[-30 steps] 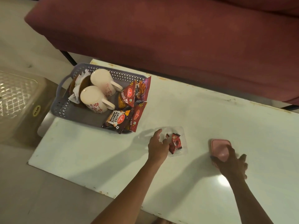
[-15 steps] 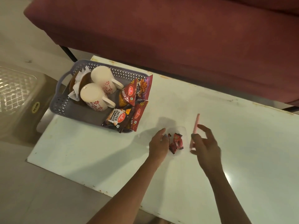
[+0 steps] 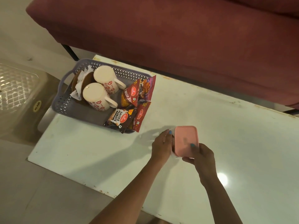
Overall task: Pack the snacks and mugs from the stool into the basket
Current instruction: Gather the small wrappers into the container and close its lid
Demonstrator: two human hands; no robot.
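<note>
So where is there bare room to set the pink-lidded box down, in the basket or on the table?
Bare white table right of the pink-lidded box and near the left hand. In the grey plastic basket, only a near-left floor strip; mugs and snack packets crowd it.

A single head-worn camera looks forward and steeply down onto the white worktop (image 3: 210,118). It sits close above both forearms. The sofa (image 3: 178,29) fills the far edge of view.
</note>
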